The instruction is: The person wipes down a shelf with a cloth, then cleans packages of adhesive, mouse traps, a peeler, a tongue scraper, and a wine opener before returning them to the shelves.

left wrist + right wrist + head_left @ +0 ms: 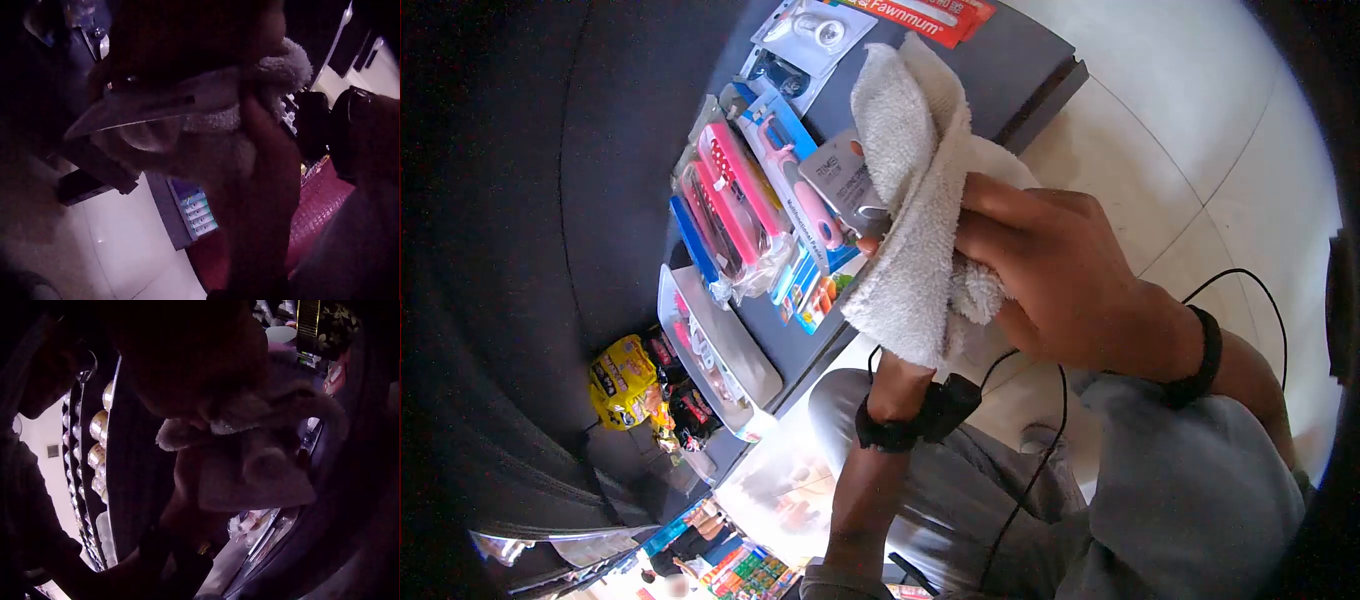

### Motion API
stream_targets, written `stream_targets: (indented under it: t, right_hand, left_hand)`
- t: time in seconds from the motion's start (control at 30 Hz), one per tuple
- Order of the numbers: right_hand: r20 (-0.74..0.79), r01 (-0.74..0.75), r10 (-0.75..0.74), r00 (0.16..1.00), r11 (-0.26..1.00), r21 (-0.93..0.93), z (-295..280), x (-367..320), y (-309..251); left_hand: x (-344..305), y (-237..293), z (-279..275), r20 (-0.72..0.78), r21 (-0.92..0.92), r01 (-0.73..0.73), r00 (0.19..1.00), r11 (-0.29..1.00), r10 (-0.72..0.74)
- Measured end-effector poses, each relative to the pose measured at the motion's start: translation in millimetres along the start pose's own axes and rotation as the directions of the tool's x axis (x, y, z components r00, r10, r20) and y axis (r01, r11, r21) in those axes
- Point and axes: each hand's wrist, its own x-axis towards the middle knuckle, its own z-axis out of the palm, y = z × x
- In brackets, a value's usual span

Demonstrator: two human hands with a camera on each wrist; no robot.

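A white terry cloth (915,200) hangs folded over a grey printed card pack (837,178), covering much of it. My right hand (1065,270) grips the cloth from the right, fingers bunched into its folds. Behind the cloth, my left hand (272,150) holds the card pack. In the head view that hand is mostly hidden, with a fingertip showing at the pack's lower edge. The right wrist view is dark, but the card pack (256,487) appears there with a rounded clear bulge on its face, close under the cloth.
A dark shelf (800,360) holds a pink peeler pack (795,185), pink-and-blue packaged utensils (725,200) and a white bin (720,350) of small items. Yellow snack bags (622,380) lie beyond the bin. A red package (930,18) sits at the shelf's far end; cables run from both wrists.
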Motion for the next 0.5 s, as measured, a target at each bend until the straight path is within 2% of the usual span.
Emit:
stream_targets:
  t: [0.13,0.27,0.33,0.43,0.47,0.5]
  right_hand:
    - [0.045,0.036,-0.034,0.998,0.998,-0.044,1.2,-0.7,-2.7]
    - [0.020,-0.015,0.009,1.000,0.948,0.317,2.6,4.0,-5.7]
    - [0.058,-0.037,0.006,0.998,0.836,0.547,12.4,1.2,2.0]
    - [0.246,-0.174,0.031,0.969,0.791,0.586,12.8,-2.1,3.9]
    - [0.251,-0.201,0.067,0.966,0.807,0.556,11.7,-3.2,8.3]
    - [0.255,-0.227,0.103,0.961,0.820,0.525,9.2,-4.4,16.0]
  left_hand:
    - [-1.9,4.1,-1.2,-0.014,0.065,-0.005,1.000,0.998,0.006]
    - [-16.5,20.7,4.7,-0.049,0.241,-0.012,0.999,0.970,0.024]
    - [-13.5,35.4,12.3,-0.051,0.355,-0.097,0.991,0.930,0.123]
    - [8.5,60.6,26.7,-0.004,0.450,-0.317,0.934,0.835,0.357]
    - [16.9,67.7,32.7,0.021,0.426,-0.382,0.911,0.820,0.413]
    - [19.6,72.6,39.7,0.029,0.342,-0.390,0.914,0.855,0.406]
